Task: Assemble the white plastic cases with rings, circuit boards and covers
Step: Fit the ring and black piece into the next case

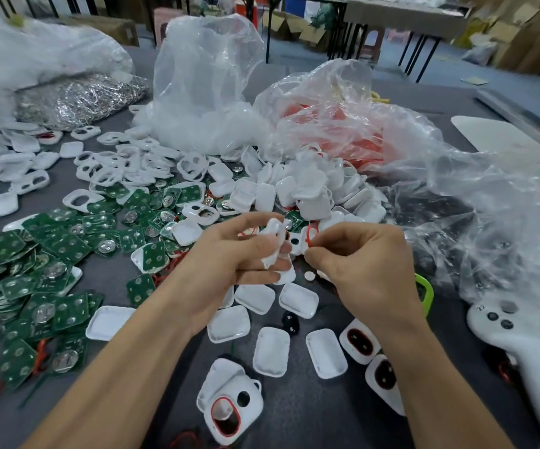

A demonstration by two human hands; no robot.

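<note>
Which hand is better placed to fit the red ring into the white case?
Likely the right hand: its fingers pinch the red ring just beside the white case, while the left hand is occupied gripping that case.

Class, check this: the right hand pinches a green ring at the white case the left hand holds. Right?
No. The head view shows the ring is red, not green; the right hand does pinch it at the white case in the left hand.
</note>
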